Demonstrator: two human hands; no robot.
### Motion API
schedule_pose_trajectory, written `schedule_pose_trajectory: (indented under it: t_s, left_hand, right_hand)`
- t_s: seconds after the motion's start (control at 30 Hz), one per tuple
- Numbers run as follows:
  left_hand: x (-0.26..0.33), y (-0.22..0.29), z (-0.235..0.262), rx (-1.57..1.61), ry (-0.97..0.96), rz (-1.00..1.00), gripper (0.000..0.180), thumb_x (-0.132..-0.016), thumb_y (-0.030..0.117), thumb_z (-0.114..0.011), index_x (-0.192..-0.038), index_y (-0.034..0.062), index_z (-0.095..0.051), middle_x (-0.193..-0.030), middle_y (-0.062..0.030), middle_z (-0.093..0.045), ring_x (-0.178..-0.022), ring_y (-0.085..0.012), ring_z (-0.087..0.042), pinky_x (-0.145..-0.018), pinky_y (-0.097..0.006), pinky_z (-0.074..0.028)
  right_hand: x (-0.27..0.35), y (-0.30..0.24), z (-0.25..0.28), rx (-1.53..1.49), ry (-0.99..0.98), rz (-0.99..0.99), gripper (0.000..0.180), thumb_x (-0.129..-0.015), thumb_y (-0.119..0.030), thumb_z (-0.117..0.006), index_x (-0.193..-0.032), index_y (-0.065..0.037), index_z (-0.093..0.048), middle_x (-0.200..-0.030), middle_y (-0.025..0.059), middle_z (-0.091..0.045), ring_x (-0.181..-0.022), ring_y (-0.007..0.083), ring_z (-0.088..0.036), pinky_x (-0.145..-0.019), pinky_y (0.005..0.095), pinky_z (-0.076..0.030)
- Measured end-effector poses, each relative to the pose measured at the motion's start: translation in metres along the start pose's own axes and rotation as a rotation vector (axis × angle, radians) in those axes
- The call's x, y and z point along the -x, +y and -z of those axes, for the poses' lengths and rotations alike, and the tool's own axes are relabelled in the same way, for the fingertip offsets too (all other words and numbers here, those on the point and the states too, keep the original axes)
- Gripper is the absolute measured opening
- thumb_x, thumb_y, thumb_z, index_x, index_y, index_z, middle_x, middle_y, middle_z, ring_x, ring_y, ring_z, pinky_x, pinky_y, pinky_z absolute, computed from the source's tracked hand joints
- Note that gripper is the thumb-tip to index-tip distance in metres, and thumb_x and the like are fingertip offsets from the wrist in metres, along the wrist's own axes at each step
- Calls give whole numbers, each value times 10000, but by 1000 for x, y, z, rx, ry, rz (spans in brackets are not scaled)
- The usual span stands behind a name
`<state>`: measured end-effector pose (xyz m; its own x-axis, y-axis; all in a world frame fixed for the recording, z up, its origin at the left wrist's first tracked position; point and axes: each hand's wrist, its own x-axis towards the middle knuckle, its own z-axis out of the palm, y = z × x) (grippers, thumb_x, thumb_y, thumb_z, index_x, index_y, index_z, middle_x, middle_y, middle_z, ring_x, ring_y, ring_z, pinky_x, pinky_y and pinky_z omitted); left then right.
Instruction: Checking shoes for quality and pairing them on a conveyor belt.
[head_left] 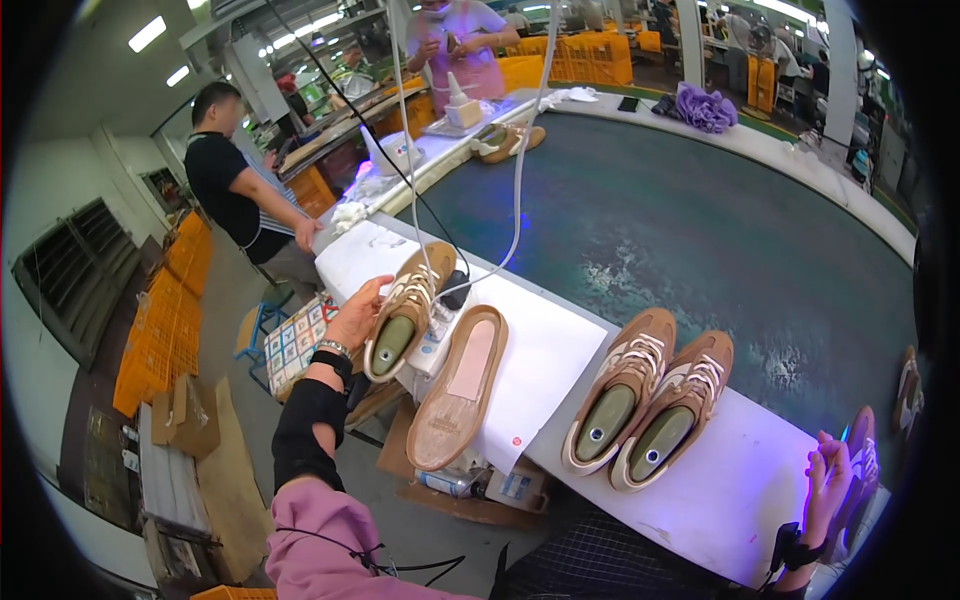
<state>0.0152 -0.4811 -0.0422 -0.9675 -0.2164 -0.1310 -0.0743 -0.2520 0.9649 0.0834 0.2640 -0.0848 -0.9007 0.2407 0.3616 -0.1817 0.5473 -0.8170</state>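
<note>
left hand (357,318) is at the left end of the white counter (730,460), partly curled against the outer side of a brown lace-up shoe (408,300). contact looks likely; cannot tell whether it actually grips. probable reason for the side contact: it steadies the shoe and leaves the laces and opening uncovered.

right hand (828,478) is raised at the far right, fingers bent and drawn together, just beside another shoe (862,470) in violet light. a thin bluish thing shows near the fingertips; cannot tell if the fingers close on it.

orientation: the shoe by the left hand has its toe away from the person and slightly right, heel toward the person; long axis runs lower left to upper right. a loose sole (455,400) sits right of it, roughly parallel, pink strip facing up, its near end reaching past the sheet of white paper (545,370).

two more shoes, a left one (625,375) and a right one (690,390), stand side by side on the counter, toes away, same slant, green forms inside. placed together presumably to keep the pair matched, openings facing the person.
</note>
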Motion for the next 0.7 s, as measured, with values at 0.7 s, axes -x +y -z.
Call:
schedule_pose_trajectory:
  t_s: [0.7]
  left_hand:
    - [23,-1,-24,-793,-22,54,764,-551,34,-753,-1262,26,-473,-1094,-69,-560,-1001,-216,-527,-882,-307,-432]
  right_hand:
    - [3,-41,24,-19,-35,-130,135,-817,1,-592,-946,38,-581,-961,87,-637,-770,103,-570,-680,219,-467]
